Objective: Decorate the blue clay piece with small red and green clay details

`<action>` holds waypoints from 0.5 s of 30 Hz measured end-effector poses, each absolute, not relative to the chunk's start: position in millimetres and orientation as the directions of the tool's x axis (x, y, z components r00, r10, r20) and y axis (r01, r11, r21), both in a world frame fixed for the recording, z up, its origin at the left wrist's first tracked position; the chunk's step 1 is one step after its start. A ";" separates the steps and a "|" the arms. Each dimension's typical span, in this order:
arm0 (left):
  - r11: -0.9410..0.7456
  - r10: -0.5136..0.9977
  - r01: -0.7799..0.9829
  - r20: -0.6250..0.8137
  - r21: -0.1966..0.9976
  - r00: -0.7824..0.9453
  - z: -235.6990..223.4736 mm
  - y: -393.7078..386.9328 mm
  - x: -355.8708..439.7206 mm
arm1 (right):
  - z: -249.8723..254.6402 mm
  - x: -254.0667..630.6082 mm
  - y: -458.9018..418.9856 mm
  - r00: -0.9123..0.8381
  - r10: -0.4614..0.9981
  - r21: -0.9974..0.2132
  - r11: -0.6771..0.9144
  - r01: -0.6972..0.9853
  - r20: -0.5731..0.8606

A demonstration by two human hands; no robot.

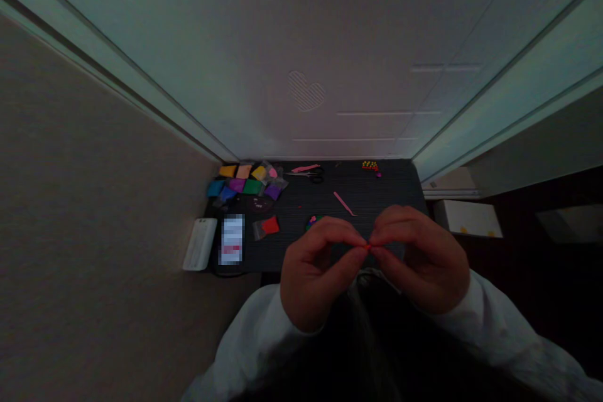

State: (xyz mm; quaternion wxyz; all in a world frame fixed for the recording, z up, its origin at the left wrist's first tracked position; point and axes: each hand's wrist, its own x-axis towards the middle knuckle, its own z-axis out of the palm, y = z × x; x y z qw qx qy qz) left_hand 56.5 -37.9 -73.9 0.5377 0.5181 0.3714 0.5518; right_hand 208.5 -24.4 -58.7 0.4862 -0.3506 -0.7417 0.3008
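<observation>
My left hand (316, 273) and my right hand (419, 260) meet above the near edge of a small dark table (391, 191). Both pinch one tiny red bit (368, 246) between thumb and fingertips, the other fingers curled. White sleeves cover both wrists. Just behind my left fingers lies a small multicoloured piece (315, 221). The light is dim.
Several small coloured bags (247, 181) lie at the table's far left, with a red bag (269, 225) nearer. Also there: scissors (308, 171), a thin pink tool (345, 203), a cluster of small beads (370, 166), a phone (232, 240), a white case (200, 243). A door stands behind.
</observation>
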 end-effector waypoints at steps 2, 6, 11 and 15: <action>-0.160 0.976 -0.201 0.185 0.966 0.114 -74.2 -37.9 56.6 | -58.3 208.1 -24.4 -0.276 0.816 -0.785 0.570 0.240 0.508; -0.178 0.974 -0.179 0.200 0.968 0.110 -74.1 -38.3 57.2 | -57.9 207.9 -24.2 -0.268 0.815 -0.778 0.574 0.254 0.514; -0.179 0.974 -0.165 0.199 0.970 0.112 -73.6 -38.8 57.9 | -58.1 208.4 -24.3 -0.272 0.813 -0.779 0.576 0.248 0.515; -0.179 0.975 -0.164 0.198 0.970 0.105 -73.9 -39.0 58.0 | -59.5 208.6 -24.2 -0.271 0.811 -0.776 0.579 0.250 0.519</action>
